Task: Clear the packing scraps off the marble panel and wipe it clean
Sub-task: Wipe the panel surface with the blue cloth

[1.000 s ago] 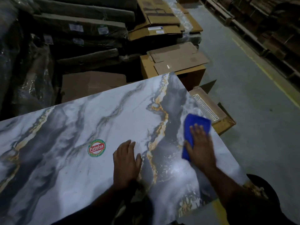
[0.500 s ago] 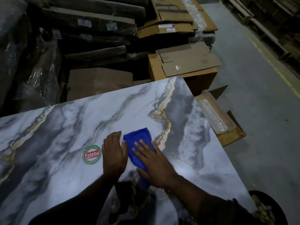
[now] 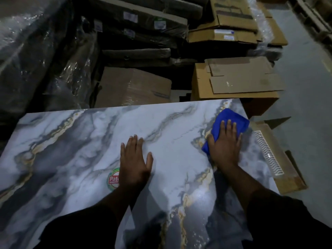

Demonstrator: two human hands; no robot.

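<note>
Two hands, one cloth, one marble panel.
Head view: right hand (image 3: 224, 146) presses one blue cloth (image 3: 231, 119) flat-fingered at the marble panel's (image 3: 80, 150) far right corner; left hand (image 3: 134, 162) lies flat mid-panel, fingers straight, half covering one round sticker (image 3: 113, 178).

A warehouse — stacked cardboard boxes (image 3: 235, 81), plastic-wrapped packages (image 3: 143, 20) and a bare concrete floor (image 3: 305, 97).

The left hand (image 3: 133, 161) is covering the right half of the round sticker (image 3: 113, 179); the marble panel (image 3: 75, 141) is running off the frame at 6 and 9 o'clock.
</note>
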